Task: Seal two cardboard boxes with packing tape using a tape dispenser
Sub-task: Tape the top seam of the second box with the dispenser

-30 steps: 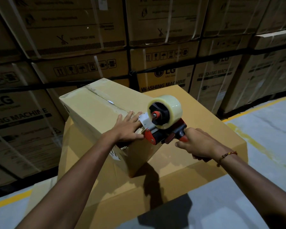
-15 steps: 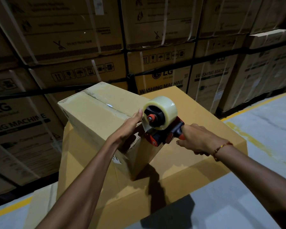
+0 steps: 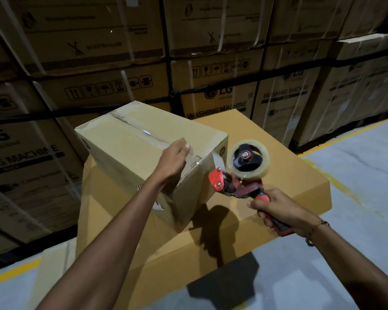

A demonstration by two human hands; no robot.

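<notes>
**First box all but sealed; cut and second box to come**

Taped already, by the look of it, along the top seam of the small box: a glossy strip from the far edge to the near one, with a little wrinkling at the near corner. Standing skewed on top of a larger flat box, on a grey floor before a wall of stacked washing-machine cartons.

Pressing on the near end of the seam with the left hand, fingers fairly straight and laid on the tape, holding nothing. Gripping the red handle of the tape dispenser with the right hand, fingers wrapped right round it. Held off the near right corner of the small box, just beside it and apart from the cardboard, with a short length of clear tape running from the box's top edge down to the dispenser's red front end, so apparently not yet cut free.

Left to do, as a judgement: tearing that length off at the blade, smoothing the tail down the side face, then the whole of the second box. Cannot tell whether the larger box underneath counts as that second one, nor whether taped: no seam or strip visible on its bare top
</notes>
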